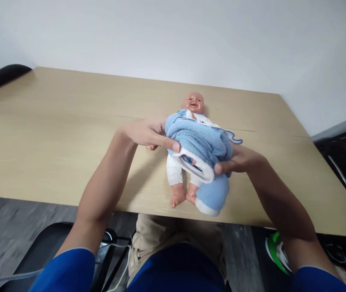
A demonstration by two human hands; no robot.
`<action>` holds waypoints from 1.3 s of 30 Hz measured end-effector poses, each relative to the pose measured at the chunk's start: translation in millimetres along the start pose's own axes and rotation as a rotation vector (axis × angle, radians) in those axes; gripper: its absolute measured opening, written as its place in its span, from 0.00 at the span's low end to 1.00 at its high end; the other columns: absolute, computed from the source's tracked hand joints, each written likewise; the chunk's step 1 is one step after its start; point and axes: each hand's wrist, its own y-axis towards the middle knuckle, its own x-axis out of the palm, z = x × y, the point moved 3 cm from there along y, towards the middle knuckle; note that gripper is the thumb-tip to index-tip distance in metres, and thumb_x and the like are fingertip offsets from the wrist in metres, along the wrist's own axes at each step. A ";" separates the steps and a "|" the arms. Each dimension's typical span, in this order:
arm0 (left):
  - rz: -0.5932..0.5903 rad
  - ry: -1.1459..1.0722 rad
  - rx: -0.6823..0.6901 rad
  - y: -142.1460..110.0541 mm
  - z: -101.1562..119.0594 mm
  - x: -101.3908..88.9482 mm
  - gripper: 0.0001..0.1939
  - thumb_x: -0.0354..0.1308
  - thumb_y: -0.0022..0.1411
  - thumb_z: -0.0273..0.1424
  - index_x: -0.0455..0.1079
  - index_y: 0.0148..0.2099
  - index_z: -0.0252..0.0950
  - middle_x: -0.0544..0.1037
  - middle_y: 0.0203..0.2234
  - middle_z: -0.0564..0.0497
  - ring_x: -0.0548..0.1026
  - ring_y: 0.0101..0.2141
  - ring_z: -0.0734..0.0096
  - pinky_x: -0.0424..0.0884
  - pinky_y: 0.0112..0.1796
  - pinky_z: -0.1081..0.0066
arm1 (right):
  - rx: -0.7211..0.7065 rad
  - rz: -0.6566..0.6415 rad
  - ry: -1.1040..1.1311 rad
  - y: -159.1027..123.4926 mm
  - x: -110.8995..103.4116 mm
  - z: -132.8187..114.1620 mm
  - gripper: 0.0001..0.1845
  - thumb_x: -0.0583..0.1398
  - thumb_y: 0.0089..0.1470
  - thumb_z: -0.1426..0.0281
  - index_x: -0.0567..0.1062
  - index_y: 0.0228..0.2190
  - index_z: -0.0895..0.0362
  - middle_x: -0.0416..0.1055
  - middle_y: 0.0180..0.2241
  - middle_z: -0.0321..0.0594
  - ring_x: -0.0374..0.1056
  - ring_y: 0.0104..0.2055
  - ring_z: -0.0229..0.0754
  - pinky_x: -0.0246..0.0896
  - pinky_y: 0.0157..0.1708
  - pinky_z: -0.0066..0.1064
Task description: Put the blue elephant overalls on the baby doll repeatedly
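Note:
A light blue baby garment [197,136] with white cuffs hangs bunched between my two hands, above a baby doll [195,102]. My left hand [153,132] grips its left side, thumb on the white-edged opening [202,168], which faces me. On the other side my right hand [236,158] holds the fabric, its thumb by the same edge and its fingers mostly hidden. One sleeve or leg [213,192] dangles under my right hand, over one doll foot. Lying on its back, the doll has its head away from me. Its white trousers [174,170] and bare feet show; its torso is largely covered.
The doll lies on a wooden table [69,154] against a white wall [161,40]. Black chairs stand at the table's far left and below its left front edge, where a cable [11,278] runs. A green and white round object [276,253] lies under the right side.

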 end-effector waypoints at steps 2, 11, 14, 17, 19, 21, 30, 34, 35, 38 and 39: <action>-0.167 -0.022 -0.018 -4.8 4.3 20.5 0.31 0.90 0.48 0.58 0.87 0.41 0.43 0.89 0.33 0.44 0.90 0.43 0.48 0.89 0.42 0.60 | -0.025 -0.065 0.022 -5.5 8.1 -2.0 0.40 0.81 0.54 0.39 0.89 0.53 0.56 0.88 0.46 0.46 0.86 0.55 0.57 0.85 0.61 0.44; 0.175 -0.246 -0.027 -47.5 -5.1 96.8 0.30 0.78 0.68 0.60 0.88 0.53 0.38 0.92 0.47 0.42 0.89 0.52 0.53 0.86 0.56 0.62 | -0.011 0.198 0.197 -30.5 25.3 13.9 0.50 0.81 0.51 0.39 0.84 0.65 0.54 0.88 0.59 0.50 0.83 0.66 0.61 0.80 0.70 0.51; 0.226 -0.275 -0.067 -72.1 -10.9 119.1 0.29 0.83 0.65 0.51 0.87 0.61 0.41 0.92 0.51 0.42 0.88 0.57 0.51 0.85 0.60 0.60 | -0.070 0.172 0.138 -30.6 48.0 -3.6 0.45 0.83 0.50 0.43 0.87 0.62 0.51 0.88 0.61 0.47 0.82 0.69 0.61 0.75 0.76 0.51; 0.234 -0.214 -0.172 -97.3 -14.0 137.7 0.27 0.83 0.62 0.47 0.86 0.57 0.40 0.91 0.44 0.42 0.89 0.47 0.52 0.87 0.50 0.58 | -0.024 0.251 -0.027 -38.3 74.0 -10.3 0.28 0.81 0.57 0.51 0.90 0.55 0.47 0.90 0.58 0.41 0.83 0.68 0.58 0.75 0.76 0.49; 0.254 -0.192 -0.270 -111.3 -16.5 147.9 0.23 0.80 0.64 0.48 0.84 0.50 0.38 0.89 0.39 0.44 0.85 0.38 0.57 0.85 0.41 0.61 | 0.054 0.384 -0.165 -47.4 86.9 -3.5 0.15 0.77 0.62 0.55 0.91 0.46 0.47 0.92 0.47 0.38 0.87 0.56 0.56 0.83 0.66 0.48; 0.323 -0.192 -0.346 -121.1 -19.9 155.2 0.20 0.76 0.65 0.48 0.81 0.48 0.38 0.88 0.38 0.46 0.83 0.36 0.60 0.83 0.39 0.63 | 0.097 0.498 -0.282 -54.2 95.9 7.5 0.09 0.73 0.64 0.56 0.88 0.36 0.48 0.89 0.36 0.37 0.86 0.42 0.53 0.86 0.53 0.47; 0.552 -0.195 -0.418 -114.6 -53.4 156.8 0.13 0.65 0.61 0.43 0.75 0.40 0.39 0.82 0.35 0.50 0.76 0.39 0.61 0.75 0.42 0.64 | 0.144 0.583 -0.469 -36.3 94.0 51.4 0.07 0.68 0.64 0.66 0.89 0.40 0.51 0.93 0.48 0.47 0.87 0.52 0.59 0.82 0.62 0.54; 0.561 -0.214 -0.413 -106.1 -70.8 150.6 0.13 0.66 0.63 0.40 0.77 0.46 0.39 0.83 0.39 0.50 0.78 0.41 0.62 0.76 0.45 0.64 | 0.192 0.570 -0.508 -31.1 87.9 72.7 0.10 0.70 0.63 0.64 0.89 0.44 0.52 0.92 0.52 0.50 0.87 0.56 0.62 0.81 0.65 0.57; 0.555 -0.215 -0.403 -104.5 -73.8 149.0 0.14 0.66 0.64 0.39 0.78 0.49 0.38 0.84 0.43 0.49 0.79 0.44 0.62 0.77 0.47 0.64 | 0.194 0.583 -0.502 -30.3 86.7 76.6 0.11 0.70 0.63 0.64 0.89 0.46 0.52 0.92 0.52 0.50 0.87 0.56 0.62 0.81 0.65 0.57; 0.535 -0.227 -0.386 -99.3 -81.8 143.1 0.15 0.67 0.69 0.38 0.79 0.55 0.38 0.86 0.50 0.46 0.81 0.49 0.61 0.78 0.52 0.63 | 0.187 0.640 -0.437 -27.1 83.0 84.2 0.15 0.71 0.62 0.63 0.89 0.49 0.52 0.91 0.53 0.48 0.87 0.56 0.61 0.82 0.63 0.56; 0.532 -0.229 -0.381 -97.0 -84.5 140.4 0.16 0.67 0.69 0.37 0.79 0.55 0.38 0.86 0.50 0.45 0.81 0.49 0.61 0.79 0.53 0.62 | 0.184 0.653 -0.416 -25.3 81.1 86.0 0.16 0.71 0.62 0.63 0.88 0.50 0.53 0.91 0.53 0.48 0.87 0.55 0.60 0.83 0.62 0.55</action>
